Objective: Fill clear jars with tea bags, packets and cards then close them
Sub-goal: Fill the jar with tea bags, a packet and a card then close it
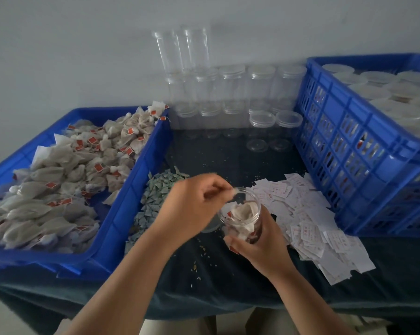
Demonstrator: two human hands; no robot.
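**Inspector:** State of the grip?

**Recorder:** The right hand (257,247) is wrapped round the lower body of a clear jar (249,234). It holds the jar tilted and open-mouthed, just above the dark cloth (216,281). The lid is off.

**Inspector:** Contents?

**Recorder:** Several tea bags (243,212) are bunched inside the jar, reaching up to its mouth. One red tag shows against the near wall.

**Inspector:** The other hand?

**Recorder:** The left hand (194,204) is at the jar's rim, on the side away from the holding hand. Its fingers are curled and pinch a small white piece (233,190) at the rim. The piece is too blurred to identify.

**Inspector:** Surroundings, working outward.

**Recorder:** Just beyond the left hand lies a heap of grey-green packets (155,197) on the cloth. Past the packets stands a blue bin (122,213) piled with loose tea bags (59,180). On the jar's opposite side, close to the right hand, white cards (308,221) with red print are spread out. Beyond the cards is a blue crate (349,151) holding lidded jars (385,93). Farthest from the grip, against the wall, stand stacked empty jars (230,93).
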